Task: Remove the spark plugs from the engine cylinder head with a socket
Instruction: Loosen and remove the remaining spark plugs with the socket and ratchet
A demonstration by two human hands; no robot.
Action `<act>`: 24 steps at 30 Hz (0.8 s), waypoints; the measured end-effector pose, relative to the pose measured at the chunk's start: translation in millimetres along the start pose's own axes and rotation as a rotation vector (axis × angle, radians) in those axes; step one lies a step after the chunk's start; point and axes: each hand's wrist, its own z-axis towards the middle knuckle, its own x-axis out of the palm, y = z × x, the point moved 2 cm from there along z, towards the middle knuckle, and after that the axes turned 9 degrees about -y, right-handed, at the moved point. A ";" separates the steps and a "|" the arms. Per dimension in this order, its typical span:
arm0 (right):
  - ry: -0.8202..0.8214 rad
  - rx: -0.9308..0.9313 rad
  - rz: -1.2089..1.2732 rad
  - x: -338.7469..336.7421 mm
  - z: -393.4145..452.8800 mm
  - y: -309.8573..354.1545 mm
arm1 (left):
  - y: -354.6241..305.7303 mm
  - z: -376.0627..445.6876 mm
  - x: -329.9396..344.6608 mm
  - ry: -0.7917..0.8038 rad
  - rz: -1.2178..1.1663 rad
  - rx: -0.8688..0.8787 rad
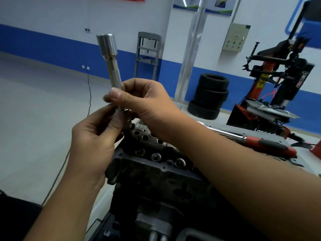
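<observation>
A long silver spark plug socket (111,61) stands nearly upright in the air, wide end on top. My right hand (144,100) grips its lower part with thumb and curled fingers. Just below, my left hand (97,134) pinches a small metal piece, probably a spark plug (123,111), sticking out of the socket's bottom end; most of it is hidden by my fingers. Both hands hover above the far end of the dark engine cylinder head (152,164), which shows several round holes along its top.
A ratchet wrench with a red and black handle (260,142) lies on the grey bench (271,134) to the right. Behind stand stacked tyres (208,96), a red tyre changer (278,80) and a grey frame (147,54). A black cable (89,94) runs across the floor.
</observation>
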 end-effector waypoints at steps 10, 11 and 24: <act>0.152 0.055 0.066 -0.3 -2.2 3.5 | 0.5 -3.2 -0.1 -0.031 0.078 0.126; 0.131 0.058 0.076 -0.6 -1.0 2.5 | -1.3 -4.1 1.5 -0.032 0.090 0.151; 0.171 0.089 0.057 -5.3 2.7 1.4 | 0.6 -2.1 3.1 -0.037 0.190 0.151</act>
